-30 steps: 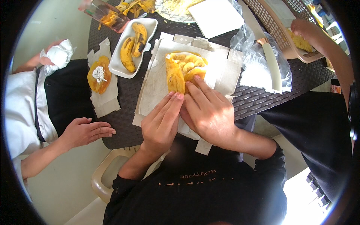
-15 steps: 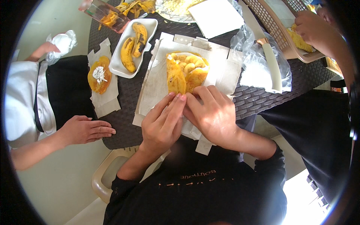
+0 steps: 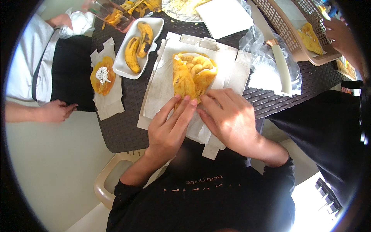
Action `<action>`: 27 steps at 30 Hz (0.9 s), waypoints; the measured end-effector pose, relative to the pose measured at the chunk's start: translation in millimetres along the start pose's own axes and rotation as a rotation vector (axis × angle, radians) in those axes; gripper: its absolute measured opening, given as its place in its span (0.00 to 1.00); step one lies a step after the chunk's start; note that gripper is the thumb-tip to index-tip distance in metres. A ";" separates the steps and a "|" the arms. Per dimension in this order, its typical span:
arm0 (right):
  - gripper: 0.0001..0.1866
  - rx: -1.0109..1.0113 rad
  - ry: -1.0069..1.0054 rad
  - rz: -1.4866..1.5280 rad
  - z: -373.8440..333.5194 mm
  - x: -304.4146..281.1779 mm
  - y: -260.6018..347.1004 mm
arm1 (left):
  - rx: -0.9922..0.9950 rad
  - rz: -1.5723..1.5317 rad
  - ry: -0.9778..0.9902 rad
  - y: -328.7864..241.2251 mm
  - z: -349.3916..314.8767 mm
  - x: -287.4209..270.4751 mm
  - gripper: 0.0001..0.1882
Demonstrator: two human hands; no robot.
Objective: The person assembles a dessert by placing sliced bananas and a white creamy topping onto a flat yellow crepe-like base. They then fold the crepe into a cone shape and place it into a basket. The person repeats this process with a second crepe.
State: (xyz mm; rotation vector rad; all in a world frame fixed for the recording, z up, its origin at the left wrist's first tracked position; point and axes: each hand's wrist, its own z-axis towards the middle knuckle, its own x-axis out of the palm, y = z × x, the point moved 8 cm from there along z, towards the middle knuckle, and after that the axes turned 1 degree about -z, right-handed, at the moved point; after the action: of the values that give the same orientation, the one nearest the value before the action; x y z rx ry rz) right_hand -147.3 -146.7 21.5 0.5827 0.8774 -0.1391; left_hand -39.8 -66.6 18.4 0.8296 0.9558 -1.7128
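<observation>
A golden folded crepe [image 3: 184, 80] lies on a sheet of pale cardboard [image 3: 154, 98], with banana slices [image 3: 201, 63] and some white cream showing in its open upper end. The fingers of my left hand [image 3: 167, 129] press together over the crepe's narrow near end; its thumb is hidden. At the right side of that same end, my right hand [image 3: 234, 118] has its fingertips closed on the edge. Both hands touch the crepe, close beside each other.
On the left are a foam tray [image 3: 123, 66] with two bananas and a flat crepe [image 3: 101, 86] topped with cream. A knife [image 3: 281, 67] lies on plastic at right, by a brown basket [image 3: 324, 58]. One person stands at left; another's hand [image 3: 342, 36] is by the basket.
My right hand has shifted slightly right, its fingers looser along the crepe's edge. The person at left has drawn a hand back from the table. The hand at the basket has moved right.
</observation>
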 end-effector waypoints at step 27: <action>0.20 -0.405 0.099 -0.259 -3.8 8.2 14.3 | 0.130 -0.070 -0.050 1.2 -4.7 -5.6 0.09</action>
State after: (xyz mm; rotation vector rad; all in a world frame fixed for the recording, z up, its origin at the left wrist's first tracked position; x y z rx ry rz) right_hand -139.7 -131.7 19.4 0.0972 1.0421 -0.1629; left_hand -36.5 -60.4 20.8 0.8413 0.8556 -1.8637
